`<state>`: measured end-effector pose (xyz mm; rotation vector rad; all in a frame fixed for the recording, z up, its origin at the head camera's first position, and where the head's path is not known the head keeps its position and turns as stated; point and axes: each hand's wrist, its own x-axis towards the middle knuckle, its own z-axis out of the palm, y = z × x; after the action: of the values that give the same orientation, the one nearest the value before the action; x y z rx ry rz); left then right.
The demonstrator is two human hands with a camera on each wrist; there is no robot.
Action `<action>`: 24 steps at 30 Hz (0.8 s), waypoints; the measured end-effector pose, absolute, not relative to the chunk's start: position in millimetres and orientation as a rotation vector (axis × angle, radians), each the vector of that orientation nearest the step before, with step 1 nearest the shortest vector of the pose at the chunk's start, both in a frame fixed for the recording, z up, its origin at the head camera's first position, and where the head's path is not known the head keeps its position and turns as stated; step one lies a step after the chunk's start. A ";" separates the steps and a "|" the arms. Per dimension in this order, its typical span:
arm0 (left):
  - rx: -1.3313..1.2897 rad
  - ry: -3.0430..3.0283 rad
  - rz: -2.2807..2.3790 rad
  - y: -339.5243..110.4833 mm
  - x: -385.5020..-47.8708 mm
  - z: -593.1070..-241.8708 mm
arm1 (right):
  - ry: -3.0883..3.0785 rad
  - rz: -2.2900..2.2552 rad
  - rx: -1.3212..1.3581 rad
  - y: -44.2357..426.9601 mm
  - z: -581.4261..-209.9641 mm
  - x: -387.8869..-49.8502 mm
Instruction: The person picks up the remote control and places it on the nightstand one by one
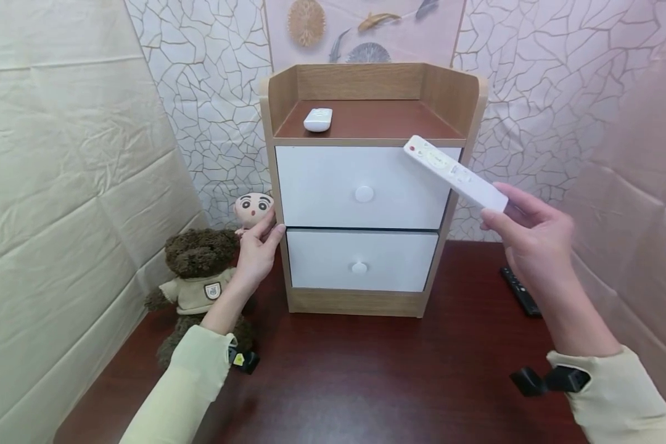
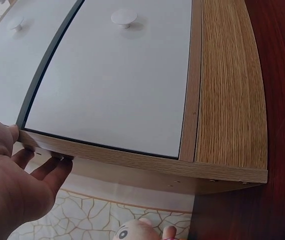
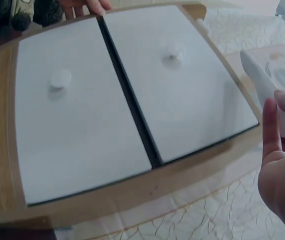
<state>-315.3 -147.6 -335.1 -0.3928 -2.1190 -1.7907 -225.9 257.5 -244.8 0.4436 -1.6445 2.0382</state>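
Observation:
A small wooden drawer cabinet [image 1: 355, 302] with two white drawer fronts stands upright on the dark red table; both drawers look closed. My left hand [image 1: 258, 253] holds its left front edge, thumb at the front and fingers on the side panel. In the left wrist view, that hand [image 2: 20, 180] is level with the gap between the drawers. My right hand [image 1: 538, 237] pinches one end of a long white remote control [image 1: 457, 174], its buttons facing me and its far end tilted up-left in front of the upper drawer. A second white remote [image 1: 318, 119] lies on the cabinet top.
Left of the cabinet, a brown teddy bear [image 1: 200, 253] in a beige shirt sits beside a round-headed doll [image 1: 252, 208]. A black remote [image 1: 520, 291] lies on the table [image 1: 366, 376] at the right. Cloth-covered walls rise on both sides; a patterned wall [image 1: 216, 105] stands behind.

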 end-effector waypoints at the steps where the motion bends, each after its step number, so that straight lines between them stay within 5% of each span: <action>1: -0.394 -2.119 -1.791 -147.8 -315.5 -335.4 | -1.648 2.024 0.451 253.8 -242.6 -226.8; 24: -0.394 -2.087 -1.821 -146.1 -317.5 -337.1 | -1.712 1.702 0.462 171.6 -193.8 -261.4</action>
<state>-317.5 -146.1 -337.1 -0.3939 -2.0873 -1.8212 -261.4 171.6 -193.8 0.4621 -1.7124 1.7019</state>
